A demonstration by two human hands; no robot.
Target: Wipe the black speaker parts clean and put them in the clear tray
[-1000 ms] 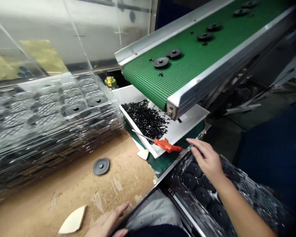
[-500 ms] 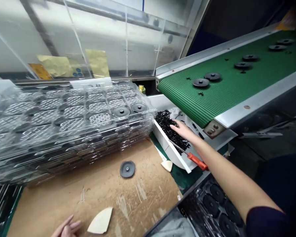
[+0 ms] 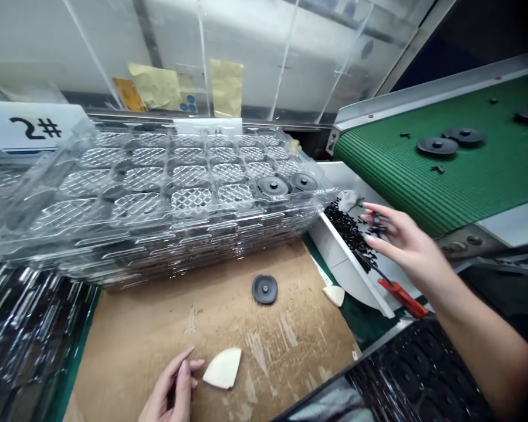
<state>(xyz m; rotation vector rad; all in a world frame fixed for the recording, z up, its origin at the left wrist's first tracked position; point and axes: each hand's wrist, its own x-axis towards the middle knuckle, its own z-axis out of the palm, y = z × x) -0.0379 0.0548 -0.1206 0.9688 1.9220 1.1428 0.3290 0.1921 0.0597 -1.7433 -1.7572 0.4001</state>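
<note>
Above the white tray [image 3: 356, 272] of small black parts [image 3: 349, 231] is my right hand [image 3: 398, 237], its thumb and fingers apart, with some dark bits near the fingertips. A red-handled tool [image 3: 405, 298] lies across the tray's edge below it. My left hand [image 3: 173, 387] rests at the bottom of the brown board [image 3: 158, 328], fingers curled with the thumb against them; whether anything is inside is hidden. Beside it lies a cream wedge-shaped piece [image 3: 223, 368]. A black disc [image 3: 264, 289] with a small central stud sits on the board.
Stacked clear plastic trays [image 3: 189, 176] stand behind the board, two discs in the top one. At the right is a green conveyor [image 3: 396, 170] carrying discs and small parts. A smaller cream wedge [image 3: 334, 295] lies near the board's right edge. Black trays are at lower right.
The view has shifted left. My right hand has lifted from the black parts and its fingers have spread. More of my left hand now shows beside the cream wedge.
</note>
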